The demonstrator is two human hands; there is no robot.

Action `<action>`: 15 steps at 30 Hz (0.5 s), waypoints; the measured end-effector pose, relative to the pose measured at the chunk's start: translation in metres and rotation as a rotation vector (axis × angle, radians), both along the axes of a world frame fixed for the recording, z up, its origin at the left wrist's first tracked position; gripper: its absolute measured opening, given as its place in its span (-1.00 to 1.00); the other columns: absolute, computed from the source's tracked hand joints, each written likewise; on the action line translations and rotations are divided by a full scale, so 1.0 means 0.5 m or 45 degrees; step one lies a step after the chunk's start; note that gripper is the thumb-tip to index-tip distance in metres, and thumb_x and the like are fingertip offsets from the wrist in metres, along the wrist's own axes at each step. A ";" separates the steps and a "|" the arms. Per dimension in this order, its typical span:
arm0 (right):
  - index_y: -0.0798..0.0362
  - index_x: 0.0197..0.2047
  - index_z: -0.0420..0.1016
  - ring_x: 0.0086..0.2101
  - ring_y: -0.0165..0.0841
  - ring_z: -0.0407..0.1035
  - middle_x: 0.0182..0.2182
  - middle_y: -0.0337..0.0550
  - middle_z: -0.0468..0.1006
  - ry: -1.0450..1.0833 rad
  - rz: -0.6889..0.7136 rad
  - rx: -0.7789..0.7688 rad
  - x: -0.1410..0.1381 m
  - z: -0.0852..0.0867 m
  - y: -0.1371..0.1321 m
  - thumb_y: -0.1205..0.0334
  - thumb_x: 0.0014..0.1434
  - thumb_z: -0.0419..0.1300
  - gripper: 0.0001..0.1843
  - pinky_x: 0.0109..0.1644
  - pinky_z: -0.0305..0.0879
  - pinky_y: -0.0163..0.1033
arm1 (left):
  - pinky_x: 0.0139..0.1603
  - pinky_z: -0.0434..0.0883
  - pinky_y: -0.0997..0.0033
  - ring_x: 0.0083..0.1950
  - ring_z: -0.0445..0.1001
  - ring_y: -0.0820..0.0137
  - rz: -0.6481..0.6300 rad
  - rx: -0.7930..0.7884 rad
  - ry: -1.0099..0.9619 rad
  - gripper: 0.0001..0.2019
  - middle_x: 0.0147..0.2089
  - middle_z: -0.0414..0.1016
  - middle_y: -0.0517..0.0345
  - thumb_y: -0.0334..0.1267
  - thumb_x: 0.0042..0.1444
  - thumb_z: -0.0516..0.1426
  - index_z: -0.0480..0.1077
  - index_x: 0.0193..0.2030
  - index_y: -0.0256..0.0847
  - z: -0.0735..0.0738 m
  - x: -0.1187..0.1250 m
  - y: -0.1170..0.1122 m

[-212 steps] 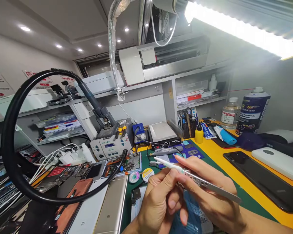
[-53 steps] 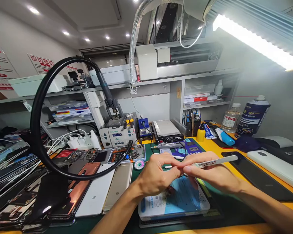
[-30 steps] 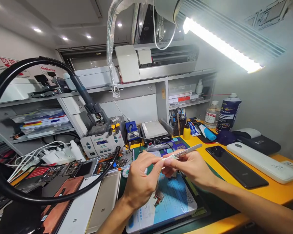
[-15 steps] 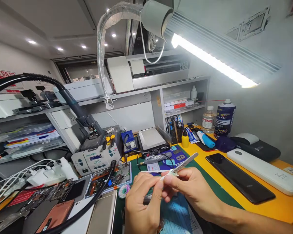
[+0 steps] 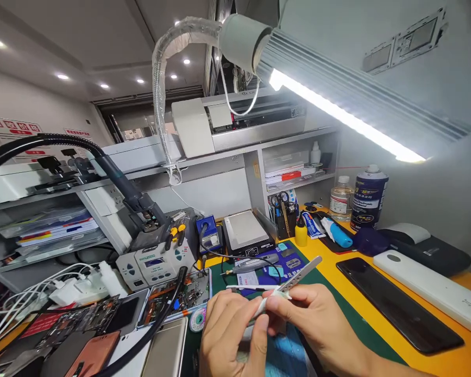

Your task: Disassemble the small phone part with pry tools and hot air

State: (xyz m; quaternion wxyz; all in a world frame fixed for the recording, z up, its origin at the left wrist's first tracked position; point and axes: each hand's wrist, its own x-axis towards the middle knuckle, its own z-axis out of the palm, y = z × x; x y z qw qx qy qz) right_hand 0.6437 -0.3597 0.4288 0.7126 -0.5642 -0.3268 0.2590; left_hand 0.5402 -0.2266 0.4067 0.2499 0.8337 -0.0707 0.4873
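My right hand (image 5: 317, 324) is closed round metal tweezers (image 5: 298, 276), whose flat perforated end sticks up to the right. My left hand (image 5: 230, 335) pinches the tip end of the tweezers, where something small and white sits between thumb and fingers. I cannot make out what that white piece is. Both hands meet low in the middle of the view, above a blue sheet (image 5: 282, 356) on the green mat (image 5: 337, 293).
A soldering station (image 5: 155, 259) with a black hose (image 5: 102, 157) stands left of centre, a tray of circuit parts (image 5: 184, 296) before it. Phones (image 5: 396, 303) lie on the yellow bench at right, and a spray can (image 5: 368, 196) stands behind them. A bright lamp (image 5: 337, 104) hangs overhead.
The view has tilted up a little, so my hands sit lower in frame. They stay joined on the tweezers, fingers shifting slightly at the tip.
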 end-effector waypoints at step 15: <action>0.14 -0.43 0.62 -0.51 -0.34 0.55 -0.52 -0.10 0.67 -0.311 0.005 -0.082 0.001 0.012 -0.015 -0.03 0.16 0.36 -0.63 -0.40 0.50 -0.32 | 0.01 0.39 0.22 -0.06 0.45 0.31 0.121 -0.036 0.250 -0.83 -0.18 0.56 0.04 -0.38 0.31 0.07 0.50 -0.10 -0.29 0.074 -0.031 0.048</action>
